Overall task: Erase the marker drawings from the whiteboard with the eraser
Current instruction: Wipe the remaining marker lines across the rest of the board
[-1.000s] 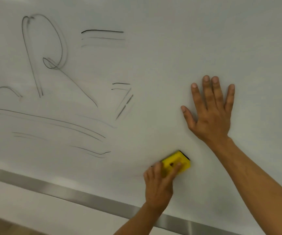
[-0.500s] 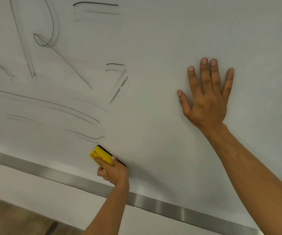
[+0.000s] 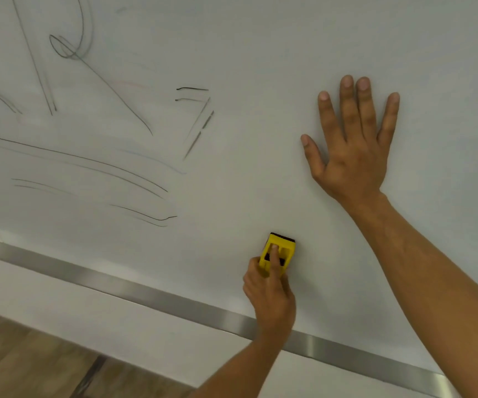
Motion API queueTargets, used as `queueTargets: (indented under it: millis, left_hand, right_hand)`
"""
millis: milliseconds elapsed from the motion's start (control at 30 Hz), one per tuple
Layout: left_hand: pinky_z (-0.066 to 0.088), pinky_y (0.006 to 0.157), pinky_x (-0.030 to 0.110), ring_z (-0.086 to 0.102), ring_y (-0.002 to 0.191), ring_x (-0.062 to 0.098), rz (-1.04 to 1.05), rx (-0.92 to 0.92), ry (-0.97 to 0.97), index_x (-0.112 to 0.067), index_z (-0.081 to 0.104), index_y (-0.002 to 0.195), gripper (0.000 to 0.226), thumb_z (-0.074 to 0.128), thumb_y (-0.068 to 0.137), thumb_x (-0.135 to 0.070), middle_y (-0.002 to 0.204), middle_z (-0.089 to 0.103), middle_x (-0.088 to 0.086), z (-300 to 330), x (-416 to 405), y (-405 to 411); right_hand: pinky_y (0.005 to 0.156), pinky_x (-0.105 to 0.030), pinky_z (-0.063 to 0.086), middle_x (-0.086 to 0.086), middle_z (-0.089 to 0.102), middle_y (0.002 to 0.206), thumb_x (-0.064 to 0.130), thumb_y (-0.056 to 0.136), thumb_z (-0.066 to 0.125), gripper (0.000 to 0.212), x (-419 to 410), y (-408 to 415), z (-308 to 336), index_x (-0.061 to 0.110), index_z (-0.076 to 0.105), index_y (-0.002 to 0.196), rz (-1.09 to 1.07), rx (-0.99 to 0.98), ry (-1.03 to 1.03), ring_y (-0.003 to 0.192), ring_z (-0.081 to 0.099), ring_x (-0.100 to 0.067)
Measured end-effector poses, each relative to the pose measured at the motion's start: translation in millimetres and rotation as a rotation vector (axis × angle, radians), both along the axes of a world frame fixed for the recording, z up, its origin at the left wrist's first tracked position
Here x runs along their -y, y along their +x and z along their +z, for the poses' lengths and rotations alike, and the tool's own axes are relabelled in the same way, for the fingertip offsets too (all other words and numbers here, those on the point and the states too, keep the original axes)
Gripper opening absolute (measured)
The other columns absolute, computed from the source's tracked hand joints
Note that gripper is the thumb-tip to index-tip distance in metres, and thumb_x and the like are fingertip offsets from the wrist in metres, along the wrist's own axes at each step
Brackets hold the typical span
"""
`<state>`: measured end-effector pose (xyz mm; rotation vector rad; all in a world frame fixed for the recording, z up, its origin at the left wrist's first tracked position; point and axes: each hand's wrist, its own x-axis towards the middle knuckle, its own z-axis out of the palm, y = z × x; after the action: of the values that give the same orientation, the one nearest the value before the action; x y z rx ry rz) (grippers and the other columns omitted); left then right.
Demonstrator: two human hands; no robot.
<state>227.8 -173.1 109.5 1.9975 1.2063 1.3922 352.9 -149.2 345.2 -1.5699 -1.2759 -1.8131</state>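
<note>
A yellow eraser (image 3: 285, 245) with a dark felt pad is pressed against the whiteboard (image 3: 255, 90) low in the middle. My left hand (image 3: 269, 294) grips it from below, one finger lying along its back. My right hand (image 3: 352, 147) lies flat on the board with its fingers spread, up and to the right of the eraser. Thin dark marker lines (image 3: 88, 162) remain across the left half: long curved strokes, a looped shape (image 3: 65, 47) near the top and short dashes (image 3: 200, 116) in the middle.
A metal strip (image 3: 134, 288) runs along the board's lower edge, slanting down to the right. Below it is a white wall band (image 3: 60, 297), and wooden flooring (image 3: 25, 363) shows at the bottom left.
My left hand swept the eraser left along the board's lower part, then back right to the middle. The view shifted, so the drawings sit higher in frame. My right hand stayed flat.
</note>
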Motion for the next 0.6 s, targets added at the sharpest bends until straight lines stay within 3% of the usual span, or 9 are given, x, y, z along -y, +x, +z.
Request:
queueTargets:
  millis: [100, 233, 367, 433, 533, 600]
  left_hand:
    - [0.042, 0.092, 0.053, 0.049, 0.109, 0.047, 0.114, 0.145, -0.184, -0.013, 0.036, 0.15, 0.072, 0.071, 0.088, -0.01, 0.13, 0.046, 0.028, 14.3, -31.7, -18.7]
    - [0.032, 0.103, 0.051, 0.037, 0.124, 0.04, 0.283, 0.421, -0.386, -0.033, 0.009, 0.156, 0.074, 0.055, 0.099, -0.024, 0.14, 0.034, 0.019, 38.6, -84.5, -42.5]
    - [0.027, 0.108, 0.051, 0.035, 0.126, 0.035, 0.433, 0.599, -0.534, -0.043, 0.003, 0.155, 0.068, 0.046, 0.103, -0.032, 0.146, 0.029, 0.012, 49.7, -128.8, -64.5]
    - [0.026, 0.107, 0.051, 0.036, 0.127, 0.037, 0.415, 0.52, -0.414, -0.038, 0.009, 0.156, 0.067, 0.048, 0.102, -0.029, 0.146, 0.03, 0.015, 51.8, -122.4, -62.2]
    - [0.033, 0.099, 0.051, 0.043, 0.117, 0.041, 0.292, 0.303, -0.066, -0.025, 0.026, 0.154, 0.063, 0.055, 0.099, -0.021, 0.138, 0.04, 0.023, 46.1, -94.2, -47.4]
    - [0.036, 0.092, 0.048, 0.045, 0.111, 0.038, 0.174, 0.136, 0.141, -0.026, 0.034, 0.149, 0.062, 0.059, 0.093, -0.017, 0.132, 0.046, 0.022, 37.4, -74.5, -35.1]
  right_hand:
    - [0.116, -0.063, 0.018, -0.02, 0.041, 0.153, 0.047, 0.101, 0.049, 0.061, -1.1, 0.0, 0.3, 0.011, 0.041, 0.15, 0.012, 0.0, 0.002, 0.142, 0.037, -0.038]
    - [0.115, -0.063, 0.019, -0.02, 0.041, 0.153, 0.047, 0.102, 0.048, 0.061, -2.2, -0.7, -0.7, 0.011, 0.041, 0.15, 0.023, -0.015, 0.007, 0.142, 0.037, -0.038]
    - [0.115, -0.064, 0.019, -0.02, 0.041, 0.153, 0.047, 0.102, 0.049, 0.061, -0.8, -1.2, 0.6, 0.011, 0.041, 0.15, 0.028, -0.016, 0.003, 0.142, 0.038, -0.039]
    - [0.114, -0.065, 0.02, -0.021, 0.041, 0.153, 0.048, 0.102, 0.048, 0.061, -1.0, -1.6, -0.7, 0.01, 0.042, 0.15, 0.024, -0.02, 0.0, 0.142, 0.038, -0.039]
    - [0.114, -0.066, 0.021, -0.021, 0.041, 0.152, 0.048, 0.102, 0.048, 0.062, -0.5, -3.7, 0.2, 0.009, 0.042, 0.149, 0.011, -0.025, -0.006, 0.141, 0.038, -0.04]
    - [0.113, -0.066, 0.021, -0.021, 0.041, 0.152, 0.047, 0.102, 0.048, 0.061, 1.8, -5.3, 1.9, 0.009, 0.043, 0.149, 0.031, -0.029, -0.02, 0.142, 0.038, -0.04]
